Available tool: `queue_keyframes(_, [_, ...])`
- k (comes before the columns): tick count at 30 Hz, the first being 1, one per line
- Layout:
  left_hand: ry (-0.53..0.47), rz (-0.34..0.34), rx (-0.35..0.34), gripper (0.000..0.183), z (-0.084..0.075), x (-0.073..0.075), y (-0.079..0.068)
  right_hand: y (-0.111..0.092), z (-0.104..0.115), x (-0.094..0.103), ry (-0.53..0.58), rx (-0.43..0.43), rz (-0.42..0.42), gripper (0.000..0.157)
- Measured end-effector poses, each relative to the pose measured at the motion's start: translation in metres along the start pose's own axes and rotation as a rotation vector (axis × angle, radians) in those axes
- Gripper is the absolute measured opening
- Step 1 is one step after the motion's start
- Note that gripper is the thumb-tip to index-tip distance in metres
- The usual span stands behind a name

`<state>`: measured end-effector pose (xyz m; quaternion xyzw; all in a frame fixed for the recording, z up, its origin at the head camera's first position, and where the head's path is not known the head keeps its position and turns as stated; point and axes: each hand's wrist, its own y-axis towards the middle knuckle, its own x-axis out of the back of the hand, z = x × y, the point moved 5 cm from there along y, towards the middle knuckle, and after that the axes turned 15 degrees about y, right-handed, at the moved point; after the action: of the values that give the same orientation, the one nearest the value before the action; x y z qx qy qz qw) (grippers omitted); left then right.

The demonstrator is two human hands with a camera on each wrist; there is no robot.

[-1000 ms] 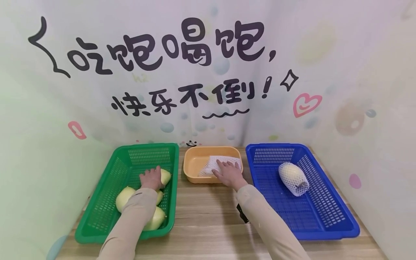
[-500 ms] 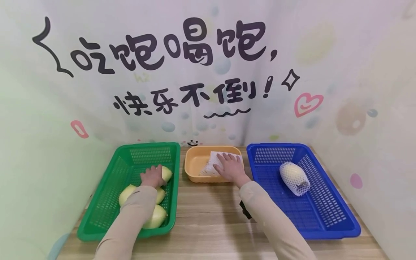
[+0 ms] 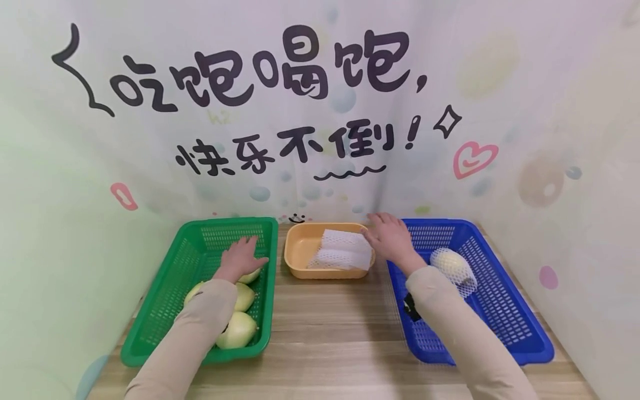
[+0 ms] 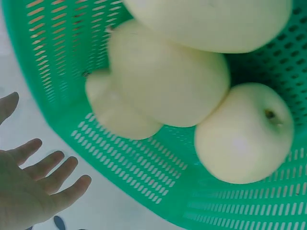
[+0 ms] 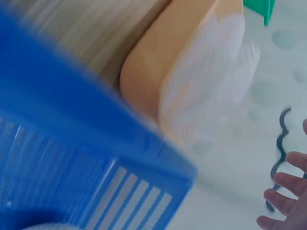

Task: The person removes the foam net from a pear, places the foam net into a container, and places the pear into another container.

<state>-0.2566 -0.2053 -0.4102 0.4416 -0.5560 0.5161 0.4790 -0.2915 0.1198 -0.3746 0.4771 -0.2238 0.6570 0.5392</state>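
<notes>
In the head view my left hand (image 3: 241,259) hovers with spread fingers over several pale yellow-green melons, one of them a front melon (image 3: 238,330), in the green basket (image 3: 145,311). It holds nothing; the left wrist view shows its fingers extended beyond the basket's rim, with a stemmed melon (image 4: 244,134) among the others. My right hand (image 3: 392,238), also holding nothing, is above the gap between the orange tray (image 3: 300,250) and the blue basket (image 3: 520,311). White foam net sleeves (image 3: 342,250) lie in the tray. A net-wrapped melon (image 3: 452,268) rests in the blue basket.
The baskets and tray stand on a wood-grain table (image 3: 320,333). Directly behind them rises a printed wall sheet (image 3: 250,194) with large black characters. Pale side walls close in on the left and right.
My right hand has left the foam sleeves and shifted right toward the blue basket. The left hand has lifted off the far melon, its fingers spreading.
</notes>
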Motion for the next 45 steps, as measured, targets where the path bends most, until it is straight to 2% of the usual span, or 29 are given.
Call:
queue_keyframes(11, [-0.053,-0.063,-0.07,0.06,-0.029,0.028,-0.024,-0.018,-0.04,0.048,-0.009,-0.03,-0.145,0.047])
queue_keyframes(15, [-0.059,-0.066,-0.078,0.06,-0.04,0.031,-0.029,-0.024,-0.055,0.061,-0.006,-0.04,-0.175,0.046])
queue_keyframes(17, [-0.06,-0.068,-0.088,0.061,-0.044,0.03,-0.031,-0.027,-0.065,0.064,0.001,-0.067,-0.164,0.047])
queue_keyframes(23, [-0.083,-0.078,-0.118,0.062,-0.054,0.024,-0.037,-0.042,-0.097,0.063,-0.001,-0.178,-0.101,0.053])
queue_keyframes(30, [-0.102,-0.081,-0.112,0.058,-0.059,0.014,-0.04,-0.055,-0.131,0.06,0.007,-0.291,-0.022,0.06])
queue_keyframes(36, [-0.104,-0.079,-0.108,0.055,-0.059,0.009,-0.041,-0.061,-0.146,0.053,0.045,-0.377,0.035,0.069])
queue_keyframes(45, [-0.087,0.004,-0.116,0.058,-0.06,0.004,-0.04,-0.073,-0.163,0.036,0.082,-0.465,0.098,0.078])
